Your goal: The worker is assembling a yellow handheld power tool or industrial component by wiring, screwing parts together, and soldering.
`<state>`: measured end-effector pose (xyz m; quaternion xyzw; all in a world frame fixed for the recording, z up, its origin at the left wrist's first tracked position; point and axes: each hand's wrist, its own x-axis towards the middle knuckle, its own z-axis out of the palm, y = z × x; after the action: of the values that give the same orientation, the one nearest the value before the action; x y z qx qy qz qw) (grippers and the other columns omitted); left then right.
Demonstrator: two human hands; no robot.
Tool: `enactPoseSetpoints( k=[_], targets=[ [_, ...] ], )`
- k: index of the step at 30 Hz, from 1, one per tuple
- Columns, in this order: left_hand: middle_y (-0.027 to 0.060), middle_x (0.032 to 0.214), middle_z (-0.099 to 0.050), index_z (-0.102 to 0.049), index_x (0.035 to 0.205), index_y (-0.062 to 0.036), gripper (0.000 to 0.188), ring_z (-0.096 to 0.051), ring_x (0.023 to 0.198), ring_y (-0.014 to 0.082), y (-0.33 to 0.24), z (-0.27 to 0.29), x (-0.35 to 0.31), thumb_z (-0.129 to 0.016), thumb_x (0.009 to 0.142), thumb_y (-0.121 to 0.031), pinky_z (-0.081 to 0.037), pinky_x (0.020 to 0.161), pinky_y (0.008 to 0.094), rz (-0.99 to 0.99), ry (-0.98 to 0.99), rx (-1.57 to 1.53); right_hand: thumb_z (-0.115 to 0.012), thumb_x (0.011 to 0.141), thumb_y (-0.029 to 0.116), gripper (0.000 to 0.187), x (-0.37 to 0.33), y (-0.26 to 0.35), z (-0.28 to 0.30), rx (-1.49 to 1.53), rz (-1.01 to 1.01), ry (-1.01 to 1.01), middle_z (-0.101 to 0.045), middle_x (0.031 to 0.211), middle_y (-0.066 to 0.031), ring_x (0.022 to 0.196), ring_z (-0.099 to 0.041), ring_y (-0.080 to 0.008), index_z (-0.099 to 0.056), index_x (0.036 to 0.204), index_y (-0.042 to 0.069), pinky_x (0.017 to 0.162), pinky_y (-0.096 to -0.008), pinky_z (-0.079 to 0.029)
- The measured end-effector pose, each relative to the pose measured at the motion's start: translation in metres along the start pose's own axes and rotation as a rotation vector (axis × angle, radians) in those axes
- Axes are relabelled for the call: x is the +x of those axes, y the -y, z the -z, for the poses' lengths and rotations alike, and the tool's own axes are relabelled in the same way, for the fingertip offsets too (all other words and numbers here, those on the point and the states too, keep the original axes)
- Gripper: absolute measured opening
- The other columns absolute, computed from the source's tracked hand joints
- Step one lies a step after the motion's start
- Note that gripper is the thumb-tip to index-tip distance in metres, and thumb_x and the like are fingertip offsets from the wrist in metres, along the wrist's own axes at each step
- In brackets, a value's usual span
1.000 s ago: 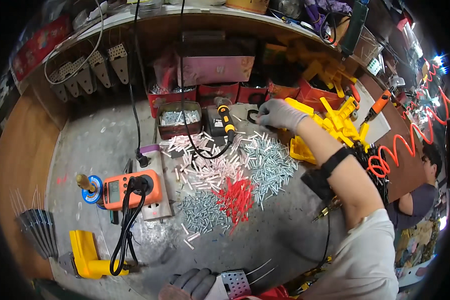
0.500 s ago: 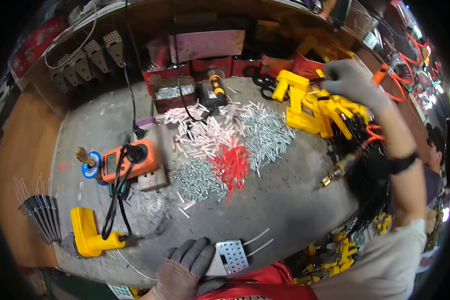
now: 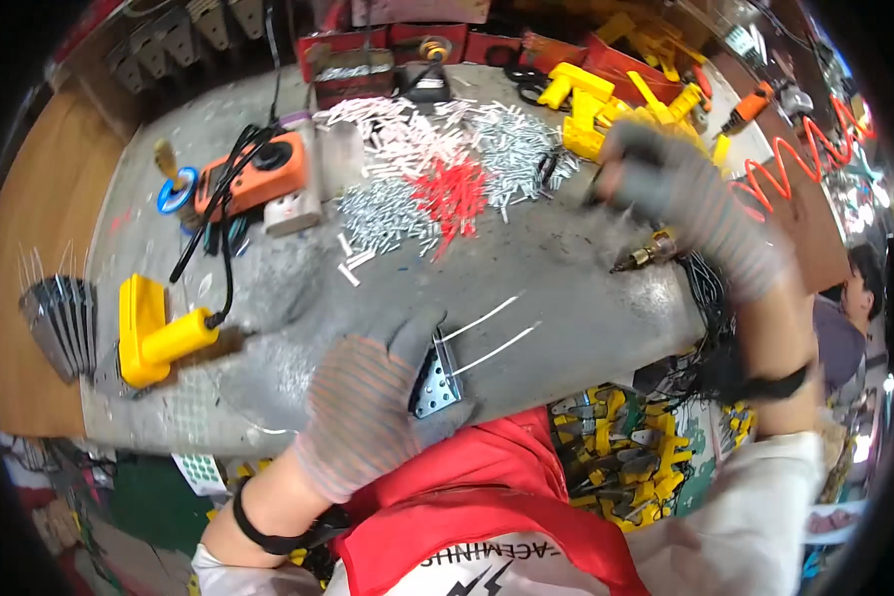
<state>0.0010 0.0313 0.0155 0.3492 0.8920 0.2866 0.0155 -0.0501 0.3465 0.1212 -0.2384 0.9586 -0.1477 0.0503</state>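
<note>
My left hand (image 3: pixel 363 407), in a grey striped glove, grips a perforated metal plate (image 3: pixel 436 387) near the front edge of the bench. Two thin white wires (image 3: pixel 492 320) stick out from the plate toward the right. My gloved right hand (image 3: pixel 670 199) is raised over the bench's right side, in front of the yellow plastic handles (image 3: pixel 588 109). Motion smears its fingers, and a dark shape by them is too blurred to name. Below that hand lies a brass-tipped screwdriver tool (image 3: pixel 651 252).
Mid-bench lie piles of silver screws (image 3: pixel 377 214), red sleeves (image 3: pixel 452 199) and pale pink tubes (image 3: pixel 397 139). At left are an orange meter-like device (image 3: pixel 253 179), a yellow handle with a cord (image 3: pixel 154 333) and dark metal blades (image 3: pixel 60 323). A coiled orange hose (image 3: pixel 780 179) hangs at right.
The view has shifted, showing more of my body. My left hand has tilted the perforated plate more edge-on. My right hand has come off the yellow handles, nearer to me, and is blurred.
</note>
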Motion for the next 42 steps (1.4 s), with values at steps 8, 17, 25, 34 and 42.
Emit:
enactPoseSetpoints(
  k=[8,17,25,34,42],
  targets=[
    [0.0182,0.116,-0.058,-0.050,0.130,-0.0063,0.079,-0.057,0.103,0.0367,-0.003,0.022,0.010,-0.082,0.065,-0.039,-0.045,0.089,0.0434,-0.044,0.032,0.060,-0.067,0.085,0.020,0.023,-0.044,0.073,-0.143,1.421,-0.721,-0.417,-0.066,0.076,-0.0062,0.067,-0.060,-0.0082,-0.060,0.095,0.000,0.060,-0.0249,-0.048],
    [0.0180,0.113,-0.059,-0.049,0.131,-0.0036,0.082,-0.056,0.102,0.0364,-0.014,-0.008,0.030,-0.083,0.064,-0.037,-0.045,0.088,0.0425,0.065,-0.007,0.201,-0.067,0.085,0.012,0.018,-0.044,0.094,-0.153,0.669,-0.485,-0.485,-0.066,0.078,-0.0123,0.067,-0.064,-0.0163,-0.062,0.100,0.002,0.063,-0.0298,-0.050],
    [0.0118,0.115,-0.060,-0.058,0.112,-0.0043,0.038,-0.054,0.115,0.0298,-0.008,0.006,0.043,-0.064,0.079,-0.022,-0.043,0.098,0.0415,-0.490,0.183,0.285,-0.057,0.091,0.029,0.030,-0.031,0.052,-0.153,0.147,-0.203,-0.023,-0.055,0.093,-0.0157,0.079,-0.061,-0.0379,-0.059,0.116,0.011,0.068,-0.0450,-0.052],
    [0.0099,0.098,-0.067,-0.063,0.116,-0.0104,0.049,-0.063,0.089,0.0310,-0.006,0.033,0.046,-0.067,0.067,-0.011,-0.049,0.085,0.0424,-0.035,0.141,0.060,-0.063,0.082,0.022,0.021,-0.015,-0.128,-0.052,-0.175,-0.659,-0.200,-0.068,0.086,-0.0167,0.082,-0.067,-0.0348,-0.068,0.099,0.010,0.071,-0.0431,-0.054],
    [0.0018,0.088,-0.063,-0.053,0.130,-0.0004,0.067,-0.058,0.078,0.0107,-0.013,0.000,0.049,-0.075,0.081,-0.040,-0.045,0.077,0.0220,0.712,0.289,-1.069,-0.065,0.081,0.026,0.024,-0.014,-0.167,-0.022,-0.300,-0.593,-0.331,-0.068,0.085,-0.0181,0.082,-0.068,-0.0331,-0.070,0.095,0.006,0.074,-0.0406,-0.053]
  ],
)
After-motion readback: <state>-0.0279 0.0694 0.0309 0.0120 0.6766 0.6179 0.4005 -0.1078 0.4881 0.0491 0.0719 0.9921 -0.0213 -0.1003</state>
